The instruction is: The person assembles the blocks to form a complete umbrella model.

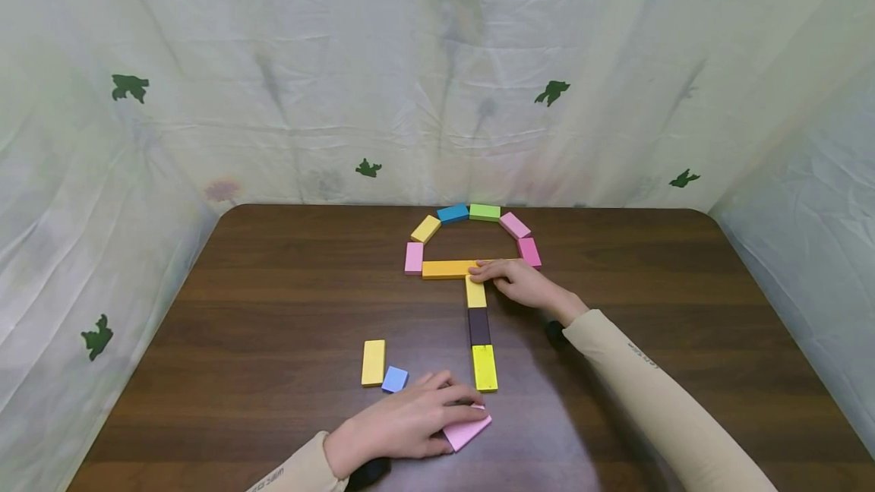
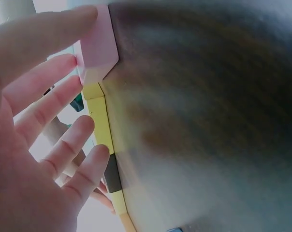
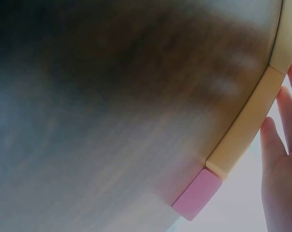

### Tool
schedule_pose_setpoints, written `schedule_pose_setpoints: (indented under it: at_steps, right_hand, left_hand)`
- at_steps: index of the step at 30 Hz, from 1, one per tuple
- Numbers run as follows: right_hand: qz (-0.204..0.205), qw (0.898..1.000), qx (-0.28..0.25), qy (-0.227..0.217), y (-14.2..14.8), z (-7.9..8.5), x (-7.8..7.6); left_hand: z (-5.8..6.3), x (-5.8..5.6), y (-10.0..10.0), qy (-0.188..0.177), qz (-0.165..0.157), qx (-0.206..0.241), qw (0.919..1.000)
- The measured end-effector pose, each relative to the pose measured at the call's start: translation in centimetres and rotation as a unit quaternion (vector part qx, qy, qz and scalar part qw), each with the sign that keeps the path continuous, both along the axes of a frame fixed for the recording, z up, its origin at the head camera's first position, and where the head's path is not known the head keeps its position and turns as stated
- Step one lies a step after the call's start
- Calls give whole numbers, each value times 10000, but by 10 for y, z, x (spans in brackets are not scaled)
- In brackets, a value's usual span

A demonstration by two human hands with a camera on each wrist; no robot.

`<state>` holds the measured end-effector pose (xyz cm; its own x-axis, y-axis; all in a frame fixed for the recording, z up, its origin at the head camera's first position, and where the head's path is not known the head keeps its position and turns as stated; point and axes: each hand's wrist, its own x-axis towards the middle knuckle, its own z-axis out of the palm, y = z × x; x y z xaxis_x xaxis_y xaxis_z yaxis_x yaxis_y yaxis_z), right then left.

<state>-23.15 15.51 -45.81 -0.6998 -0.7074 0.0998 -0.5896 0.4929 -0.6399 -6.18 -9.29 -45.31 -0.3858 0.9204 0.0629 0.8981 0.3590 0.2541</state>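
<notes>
My left hand (image 1: 399, 422) pinches a pink block (image 1: 467, 433) between thumb and fingers, low on the table. In the left wrist view the thumb lies on one side of this pink block (image 2: 98, 46), two fingertips on the other. Just beyond it a column runs away from me: a bright yellow block (image 1: 484, 368), a dark block (image 1: 479, 326) and a pale yellow block (image 1: 475, 294). That column meets a long orange block (image 1: 447, 270) lying crosswise. My right hand (image 1: 526, 285) rests its extended fingers where the orange and pale yellow blocks meet, covering part of the orange one.
Blocks in an arch stand behind the orange one, among them a blue block (image 1: 453, 213), a green block (image 1: 484, 212) and a dark pink block (image 1: 529, 252). Left of the column lie a loose yellow block (image 1: 373, 363) and a small blue block (image 1: 395, 380). A curtain (image 1: 383, 97) hangs behind the table.
</notes>
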Motion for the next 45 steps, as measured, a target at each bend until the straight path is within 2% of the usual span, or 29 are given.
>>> schedule_pose_setpoints:
  at_steps: [6, 14, 27, 45]
  right_hand:
    - [-13, 10000, -8, -44, 0, -1, 0]
    - [-3, 10000, -19, -9, 0, -1, 1]
    - [-3, 10000, -38, 21, 0, 0, 2]
    - [-51, 10000, -35, -64, 0, -1, 0]
  left_hand:
    - [-3, -1, 1, 158, 106, 25, 9998]
    - [-5, -2, 3, 572, 221, 71, 9981]
    - [-4, -2, 1, 628, 163, 143, 9978]
    - [-5, 1, 2, 669, 295, 301, 9969]
